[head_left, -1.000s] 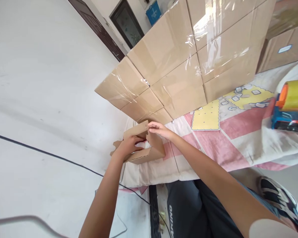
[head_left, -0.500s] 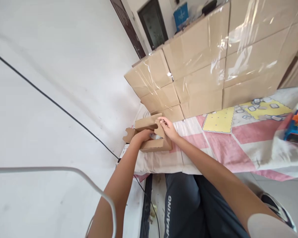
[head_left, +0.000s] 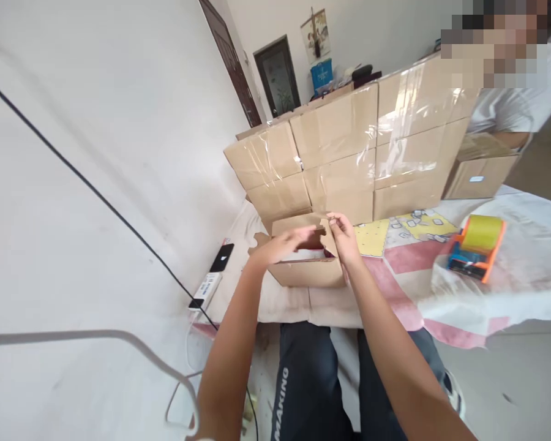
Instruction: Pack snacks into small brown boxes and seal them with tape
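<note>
A small cardboard box [head_left: 308, 274] sits with its flaps up on the cloth-covered table in front of me. My left hand [head_left: 284, 245] hovers over its opening, fingers stretched out and holding nothing. On the box's right side, my right hand [head_left: 344, 237] pinches the notched end flap [head_left: 329, 240] between thumb and fingers. Something pale shows inside the box, but I cannot make out what it is. Another notched flap [head_left: 259, 241] stands out at the left end, partly behind my left hand.
Taped cardboard boxes [head_left: 337, 165] form a wall behind. A tape dispenser [head_left: 477, 245] rests to the right, near yellow cards [head_left: 371, 237]. Left are a phone [head_left: 222, 257] and a power strip [head_left: 206, 290]. Another person's sleeve [head_left: 544, 86] shows at the far right, beside a box [head_left: 480, 176].
My left hand has risen out of the box and its fingers have straightened. My right hand keeps hold of the flap. The view has shifted, bringing in the phone and another person.
</note>
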Demonstrator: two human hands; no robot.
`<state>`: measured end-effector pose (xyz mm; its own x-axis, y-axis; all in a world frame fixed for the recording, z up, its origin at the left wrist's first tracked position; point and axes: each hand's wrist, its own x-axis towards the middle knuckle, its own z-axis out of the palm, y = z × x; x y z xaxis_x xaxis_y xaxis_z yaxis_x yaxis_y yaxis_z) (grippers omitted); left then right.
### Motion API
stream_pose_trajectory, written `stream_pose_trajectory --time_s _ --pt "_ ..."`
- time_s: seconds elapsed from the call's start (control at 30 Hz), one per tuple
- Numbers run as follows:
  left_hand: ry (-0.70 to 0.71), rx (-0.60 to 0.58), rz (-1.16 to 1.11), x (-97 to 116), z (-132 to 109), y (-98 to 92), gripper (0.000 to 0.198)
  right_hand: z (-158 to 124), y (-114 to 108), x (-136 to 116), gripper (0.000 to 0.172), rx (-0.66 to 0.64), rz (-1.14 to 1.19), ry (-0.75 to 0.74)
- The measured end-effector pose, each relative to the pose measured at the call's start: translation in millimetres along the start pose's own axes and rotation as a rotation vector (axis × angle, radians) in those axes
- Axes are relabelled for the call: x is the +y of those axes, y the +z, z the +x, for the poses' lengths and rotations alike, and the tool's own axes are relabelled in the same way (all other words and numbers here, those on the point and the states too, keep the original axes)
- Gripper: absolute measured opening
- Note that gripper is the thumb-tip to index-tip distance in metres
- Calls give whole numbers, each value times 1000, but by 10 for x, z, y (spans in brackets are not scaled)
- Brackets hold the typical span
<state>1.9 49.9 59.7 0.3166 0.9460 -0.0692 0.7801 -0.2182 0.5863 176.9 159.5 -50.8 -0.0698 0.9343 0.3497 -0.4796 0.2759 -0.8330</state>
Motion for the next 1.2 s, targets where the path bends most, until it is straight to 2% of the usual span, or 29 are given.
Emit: stream_pose_trajectory --time_s 0.07,0.1,0.13,0.17,0.2,0.23,0.3,0.33,0.4,0.43,0.5,0.57,0.7,0.8,0.83,0.9,0.97,1.03,1.1,1.2 --pt "121 516 -113 -86 -270 70 55 1 -200 -90 31 30 13 10" --pt "93 819 -144 -182 -382 138 60 3 -272 -114 31 33 14 7" --pt "9 1066 -185 -296 -458 234 66 8 -327 -125 30 25 4 -2" --pt "-83 1162 -236 -415 -489 357 72 18 -367 -124 30 10 -18 -15" --pt "-144 1163 -288 -525 -474 501 76 34 -397 -114 32 -6 -48 -35" --pt "-155 1108 -324 -614 -419 656 81 54 -421 -97 36 -23 -82 -54" --pt "-63 961 -369 -716 -244 948 90 102 -459 -53 55 -44 -147 -64" --pt "-15 932 -373 -730 -154 1060 93 127 -477 -30 67 -38 -171 -44" --pt "24 944 -372 -717 -23 1186 89 167 -503 8 88 -3 -188 42" --pt "0 972 -372 -704 12 1203 82 180 -509 21 94 11 -181 91" --pt "-73 1007 -377 -686 38 1179 68 187 -499 34 98 -1 -139 135" --pt "-151 1034 -405 -675 43 1131 67 176 -467 23 89 -18 -84 73" --pt "-257 1080 -378 -593 55 1079 86 152 -430 -76 48 68 -69 -136" --pt "-211 1049 -132 -422 28 1054 66 147 -487 -192 34 -32 -172 -107" --pt "-169 1004 -21 -349 14 1046 56 141 -516 -229 33 -76 -205 -85" --pt "-57 826 189 -199 -1 1036 46 112 -569 -285 33 -134 -252 -54" --pt "50 645 323 -78 10 1040 50 57 -616 -316 34 -167 -276 -40" --pt "97 558 361 -5 45 1051 59 -19 -682 -340 35 -174 -303 -53" --pt "84 549 351 30 89 1055 65 -106 -817 -398 35 -70 -393 -135" --pt "60 561 353 65 158 1026 62 -236 -1219 -593 30 296 -646 -323"
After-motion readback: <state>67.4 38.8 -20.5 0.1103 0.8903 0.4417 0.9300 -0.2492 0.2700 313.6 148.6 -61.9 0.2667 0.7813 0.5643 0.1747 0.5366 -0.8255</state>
